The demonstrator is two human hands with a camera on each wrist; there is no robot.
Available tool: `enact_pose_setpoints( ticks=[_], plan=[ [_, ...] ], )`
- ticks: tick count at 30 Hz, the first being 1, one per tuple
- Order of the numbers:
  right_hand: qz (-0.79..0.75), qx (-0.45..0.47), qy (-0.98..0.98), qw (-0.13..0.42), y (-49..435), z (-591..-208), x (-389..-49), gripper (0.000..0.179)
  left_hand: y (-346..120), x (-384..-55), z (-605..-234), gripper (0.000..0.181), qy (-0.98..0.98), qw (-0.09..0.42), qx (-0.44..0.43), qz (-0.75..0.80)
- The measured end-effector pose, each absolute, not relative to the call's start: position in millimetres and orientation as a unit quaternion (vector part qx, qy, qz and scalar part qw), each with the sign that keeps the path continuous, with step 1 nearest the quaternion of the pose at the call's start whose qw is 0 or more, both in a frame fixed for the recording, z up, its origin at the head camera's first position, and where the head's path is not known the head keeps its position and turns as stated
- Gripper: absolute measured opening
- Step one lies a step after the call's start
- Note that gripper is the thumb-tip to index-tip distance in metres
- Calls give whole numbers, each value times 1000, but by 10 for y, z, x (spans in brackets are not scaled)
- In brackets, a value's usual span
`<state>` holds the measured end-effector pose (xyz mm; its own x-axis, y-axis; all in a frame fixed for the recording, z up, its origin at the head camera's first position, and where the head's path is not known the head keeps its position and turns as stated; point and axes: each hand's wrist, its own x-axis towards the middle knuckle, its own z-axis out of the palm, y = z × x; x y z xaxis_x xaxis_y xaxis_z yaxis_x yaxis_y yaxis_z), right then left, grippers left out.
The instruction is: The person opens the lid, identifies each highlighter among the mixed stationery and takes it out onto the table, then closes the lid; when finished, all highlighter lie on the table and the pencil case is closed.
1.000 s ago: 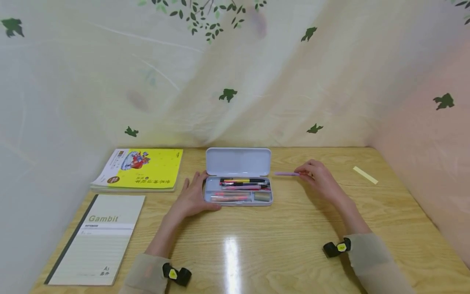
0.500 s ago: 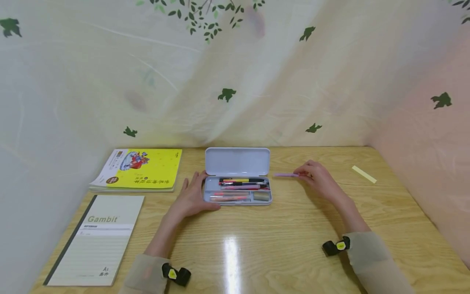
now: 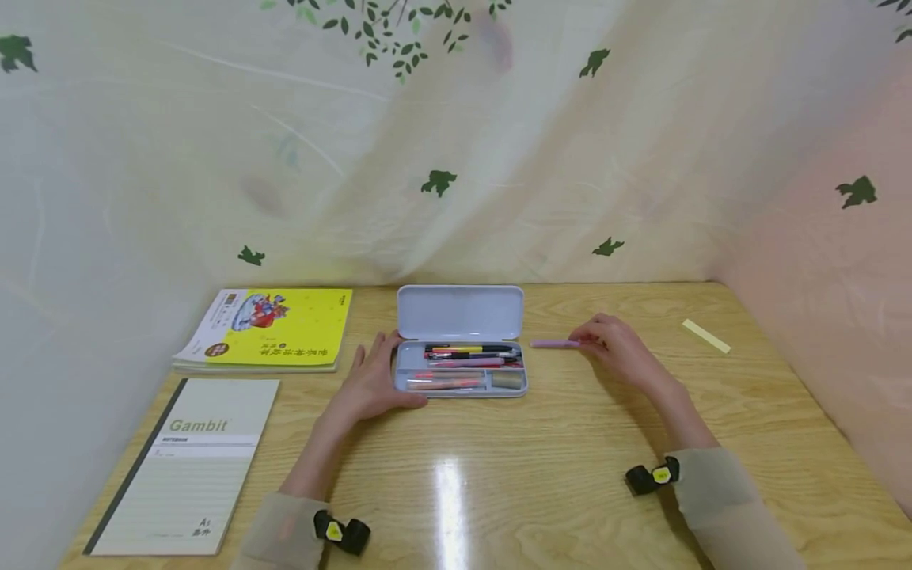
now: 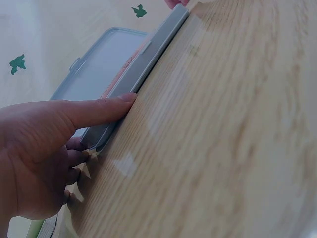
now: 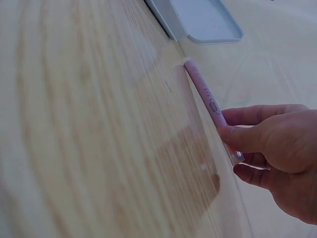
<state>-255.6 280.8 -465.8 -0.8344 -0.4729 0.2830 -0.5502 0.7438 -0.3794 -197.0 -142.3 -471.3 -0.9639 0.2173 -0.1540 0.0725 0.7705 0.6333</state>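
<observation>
A light-blue pencil case (image 3: 460, 313) lies with its lid raised on the wooden table. Pens and markers fill its compartments, among them a lilac pen (image 3: 477, 362), with a greyish block (image 3: 507, 381) at the lower right. My left hand (image 3: 370, 385) holds the case at its left end, thumb along the front wall and the other fingers at the side. To the right of the case, my right hand (image 3: 611, 342) pinches a slim purple pen (image 5: 205, 94) near one end. The pen's other end points at the case, apart from it.
A yellow-covered book stack (image 3: 306, 324) sits at the back left, with a grey notebook (image 3: 188, 467) in front of it. A pale yellow strip (image 3: 706, 336) lies at the right. A patterned curtain (image 3: 499, 158) hangs behind the table.
The purple pen and my right hand have dropped very slightly. My left hand stays at the pencil case.
</observation>
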Motion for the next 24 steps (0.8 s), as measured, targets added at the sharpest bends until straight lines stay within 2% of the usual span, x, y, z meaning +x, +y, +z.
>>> enact_pose_setpoints(
  ticks=[11, 24],
  plan=[
    [227, 266, -935, 59, 2811, -4640, -2549, 17, -1422, -1960, -4688, 112, 933, 108, 82, 334],
    [224, 265, -936, 56, 2814, -4612, -2530, 19, -1419, -1967, -4701, 114, 932, 111, 79, 335]
  ],
)
